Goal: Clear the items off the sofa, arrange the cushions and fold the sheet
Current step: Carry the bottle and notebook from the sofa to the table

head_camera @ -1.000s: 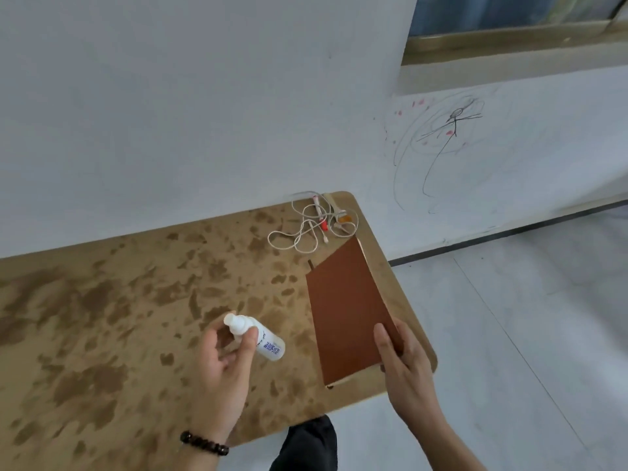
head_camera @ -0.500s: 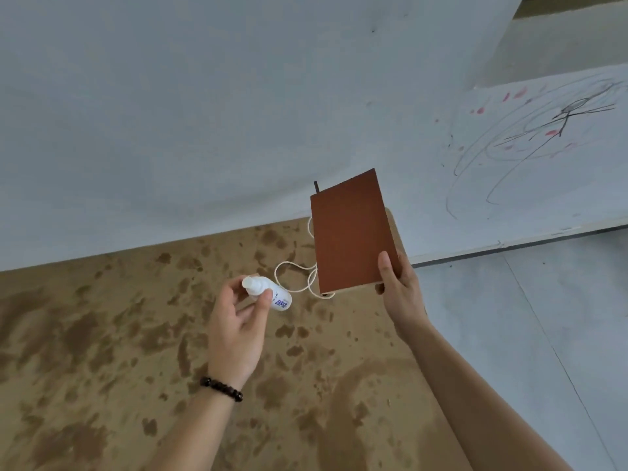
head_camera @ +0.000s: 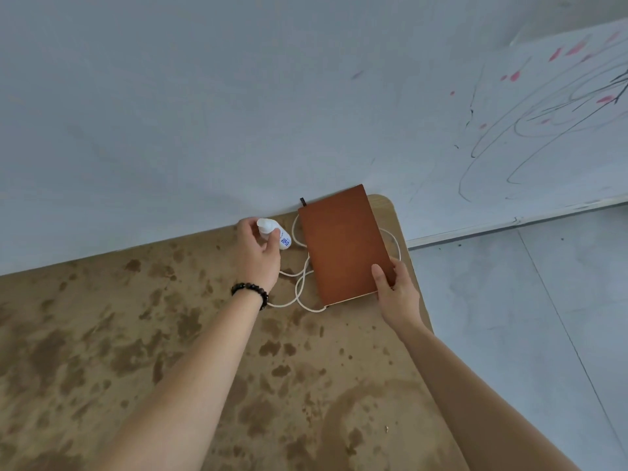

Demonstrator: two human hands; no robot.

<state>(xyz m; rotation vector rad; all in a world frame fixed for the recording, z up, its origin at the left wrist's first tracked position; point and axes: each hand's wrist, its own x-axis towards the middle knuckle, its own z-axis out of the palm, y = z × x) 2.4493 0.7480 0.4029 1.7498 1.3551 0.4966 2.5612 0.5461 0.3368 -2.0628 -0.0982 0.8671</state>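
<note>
The right hand (head_camera: 396, 295) grips the near corner of the brown notebook (head_camera: 343, 243), its long axis toward the wall (head_camera: 238, 113), at the surface's (head_camera: 170, 351) far corner (the left hand (head_camera: 258, 254) pinches a white bottle (head_camera: 277, 232) just beside it).

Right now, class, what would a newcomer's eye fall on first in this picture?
The brown notebook stands out, gripped at its near corner by the right hand, over a looping white cord at the far right corner of the table. Left of it, the left hand pinches a small white bottle by the wall. Black and pink scribbles mark the wall at upper right.
</note>
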